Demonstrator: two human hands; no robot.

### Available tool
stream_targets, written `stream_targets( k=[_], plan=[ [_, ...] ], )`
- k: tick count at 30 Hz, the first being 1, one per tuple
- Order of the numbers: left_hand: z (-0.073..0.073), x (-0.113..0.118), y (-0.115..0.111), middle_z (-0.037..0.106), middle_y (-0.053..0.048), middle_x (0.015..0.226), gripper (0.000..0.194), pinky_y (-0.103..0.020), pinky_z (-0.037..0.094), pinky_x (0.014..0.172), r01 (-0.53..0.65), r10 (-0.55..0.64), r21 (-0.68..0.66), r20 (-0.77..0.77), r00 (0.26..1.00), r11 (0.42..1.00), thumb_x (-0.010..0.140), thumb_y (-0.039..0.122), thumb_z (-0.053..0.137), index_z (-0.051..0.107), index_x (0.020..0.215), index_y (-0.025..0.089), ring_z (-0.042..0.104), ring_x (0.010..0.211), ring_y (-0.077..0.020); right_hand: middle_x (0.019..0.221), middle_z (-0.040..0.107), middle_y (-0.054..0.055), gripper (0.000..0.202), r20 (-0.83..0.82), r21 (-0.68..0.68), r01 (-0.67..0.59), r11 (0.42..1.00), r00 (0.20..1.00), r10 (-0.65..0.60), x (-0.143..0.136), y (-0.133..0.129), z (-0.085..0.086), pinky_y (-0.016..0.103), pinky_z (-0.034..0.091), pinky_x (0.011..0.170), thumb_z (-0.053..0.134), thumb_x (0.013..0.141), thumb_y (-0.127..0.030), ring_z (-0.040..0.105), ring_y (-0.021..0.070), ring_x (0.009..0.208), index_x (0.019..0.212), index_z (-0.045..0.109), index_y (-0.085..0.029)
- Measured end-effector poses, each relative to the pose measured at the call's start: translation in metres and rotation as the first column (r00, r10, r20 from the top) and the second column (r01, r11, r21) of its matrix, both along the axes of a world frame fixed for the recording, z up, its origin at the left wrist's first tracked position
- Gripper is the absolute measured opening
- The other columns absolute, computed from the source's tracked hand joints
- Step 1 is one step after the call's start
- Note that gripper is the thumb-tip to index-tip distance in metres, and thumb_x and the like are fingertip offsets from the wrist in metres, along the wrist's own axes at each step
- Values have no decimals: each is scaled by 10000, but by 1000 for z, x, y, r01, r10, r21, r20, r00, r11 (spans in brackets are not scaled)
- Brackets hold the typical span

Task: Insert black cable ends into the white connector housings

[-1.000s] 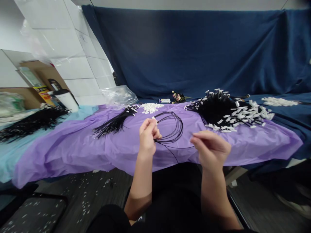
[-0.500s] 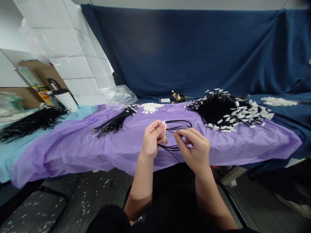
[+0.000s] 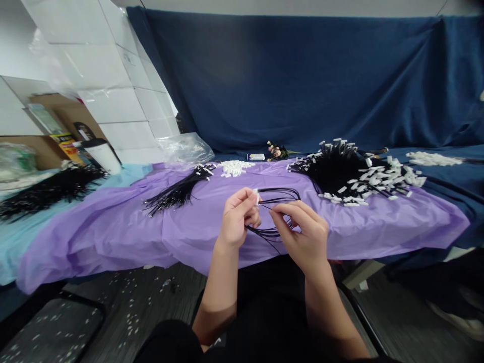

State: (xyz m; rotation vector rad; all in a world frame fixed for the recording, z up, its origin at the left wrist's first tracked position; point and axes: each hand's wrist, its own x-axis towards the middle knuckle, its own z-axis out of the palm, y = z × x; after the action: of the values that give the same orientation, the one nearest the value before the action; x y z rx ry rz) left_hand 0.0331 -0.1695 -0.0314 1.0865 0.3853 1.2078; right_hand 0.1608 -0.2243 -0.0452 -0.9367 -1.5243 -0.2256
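Note:
Between thumb and fingers, my left hand (image 3: 241, 214) grips a small white connector (image 3: 256, 196) from which several black wires (image 3: 282, 191) loop out to the right and curl back below. My right hand (image 3: 302, 227) pinches one thin black wire close to the connector's right side. Whether that wire's tip is inside the connector is too small to tell. Behind my hands lies a pile of loose white connectors (image 3: 235, 168), and beside it a bundle of black wires (image 3: 177, 190) with bright tips.
A large heap of black wires with white connectors (image 3: 378, 179) lies at the right on the purple cloth (image 3: 124, 227). More black wires (image 3: 49, 191) rest at the far left near a white tumbler (image 3: 102, 155). Small flowers (image 3: 278, 150) and a plastic bag (image 3: 187, 147) are at the back.
My right hand has shifted very slightly right. Both hands keep the same grip on the connector and wire.

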Motion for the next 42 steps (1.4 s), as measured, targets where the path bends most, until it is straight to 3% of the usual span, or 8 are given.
stream_targets(
  k=[10,18,31,42],
  plan=[
    [-1,0,1,182,106,449,198,-186,282,381,-1,3,53,-46,999,999,808,321,624,538,717,167,184,344,-31,782,659,20,133,48,22,58,998,997,-59,0,0,-1,254,487,675,587,833,-90,603,126,713,870,642,-206],
    [0,0,0,203,103,461,197,-187,275,378,4,0,54,-77,997,999,806,324,627,536,726,168,193,350,-31,817,661,41,154,177,124,148,981,970,-168,6,5,-5,264,479,703,584,830,-81,618,145,747,918,628,-199],
    [1,3,0,178,109,461,231,-179,262,375,-11,14,35,-77,997,999,831,329,593,467,707,180,162,358,-34,798,641,30,128,203,84,178,980,960,-192,5,4,-3,230,467,667,610,820,-91,603,123,706,908,613,-184],
    [-1,5,-1,203,116,441,207,-171,269,361,0,2,29,-76,997,1000,818,325,605,503,728,169,178,343,-26,811,642,40,132,187,88,161,983,967,-175,-1,6,-4,242,471,686,601,826,-81,604,136,743,919,613,-175]
  ],
)
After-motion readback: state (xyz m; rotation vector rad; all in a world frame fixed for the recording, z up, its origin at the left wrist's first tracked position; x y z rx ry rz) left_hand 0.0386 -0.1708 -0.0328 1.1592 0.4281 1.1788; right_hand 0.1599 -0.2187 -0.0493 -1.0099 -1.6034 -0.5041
